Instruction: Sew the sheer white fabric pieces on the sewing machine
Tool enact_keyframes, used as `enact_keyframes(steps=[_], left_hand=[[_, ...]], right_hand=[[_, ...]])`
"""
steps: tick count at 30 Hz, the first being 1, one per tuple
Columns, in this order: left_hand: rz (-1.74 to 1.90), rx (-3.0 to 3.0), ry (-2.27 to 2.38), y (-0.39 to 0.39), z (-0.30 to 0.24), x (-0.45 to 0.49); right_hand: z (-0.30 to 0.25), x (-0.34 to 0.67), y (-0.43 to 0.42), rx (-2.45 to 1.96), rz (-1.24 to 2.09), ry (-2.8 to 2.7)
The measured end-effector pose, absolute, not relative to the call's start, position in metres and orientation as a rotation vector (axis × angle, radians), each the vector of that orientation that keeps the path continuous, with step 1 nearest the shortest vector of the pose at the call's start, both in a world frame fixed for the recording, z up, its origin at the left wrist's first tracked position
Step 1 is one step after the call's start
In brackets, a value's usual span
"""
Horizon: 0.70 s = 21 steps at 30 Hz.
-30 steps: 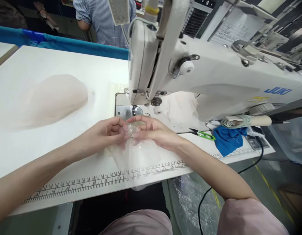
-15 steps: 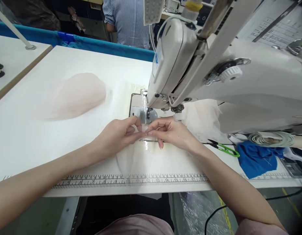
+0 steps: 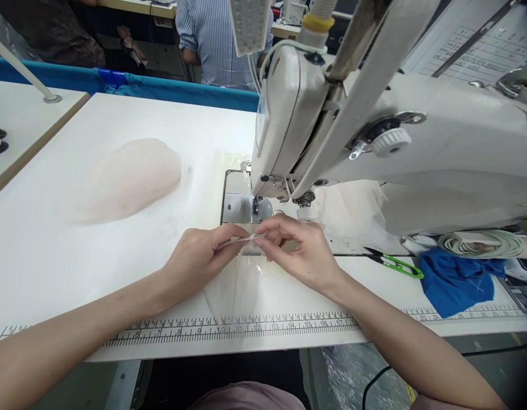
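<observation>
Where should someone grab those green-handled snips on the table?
Probably pinched across the green handle, coming from above and the table's near edge: they lie flat, their dark blades point left, and the blue cloth sits close to the handle's right end.

"Where does the head view look from?"
"The wearer's own head, above the dusky pink cloth garment [image 3: 248,397] at the bottom centre."
"And facing?"
"Forward and steeply down, across the flat white sewing table [image 3: 45,273] — as far as the blue-and-white striped shirt [image 3: 210,48] at the top."
"How near?"
"Close: the bulky white sewing machine [image 3: 451,139] fills the upper right, cut by the edge — while the bare left hand [image 3: 201,256] and bare right hand [image 3: 308,253] sit mid-frame."
</observation>
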<state>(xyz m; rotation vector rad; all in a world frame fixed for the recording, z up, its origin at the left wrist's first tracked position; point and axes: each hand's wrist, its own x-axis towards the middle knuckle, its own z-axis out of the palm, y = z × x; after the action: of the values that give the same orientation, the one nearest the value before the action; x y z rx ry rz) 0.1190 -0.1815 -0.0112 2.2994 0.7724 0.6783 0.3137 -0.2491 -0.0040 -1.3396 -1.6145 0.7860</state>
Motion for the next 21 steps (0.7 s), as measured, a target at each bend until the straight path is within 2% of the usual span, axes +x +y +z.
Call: enact_keyframes(steps=[12, 21], left_hand=[[0.765, 2.347, 0.731, -0.1798, -0.0139, 0.1192], [0.993, 2.73, 0.632, -0.1757, -0.0208, 0.1168]], right_hand=[[-0.004, 0.3119, -0.2514, -1.327, 0.735, -1.646], [-0.0048, 0.3119, -0.253, -1.291, 0.761, -1.701]])
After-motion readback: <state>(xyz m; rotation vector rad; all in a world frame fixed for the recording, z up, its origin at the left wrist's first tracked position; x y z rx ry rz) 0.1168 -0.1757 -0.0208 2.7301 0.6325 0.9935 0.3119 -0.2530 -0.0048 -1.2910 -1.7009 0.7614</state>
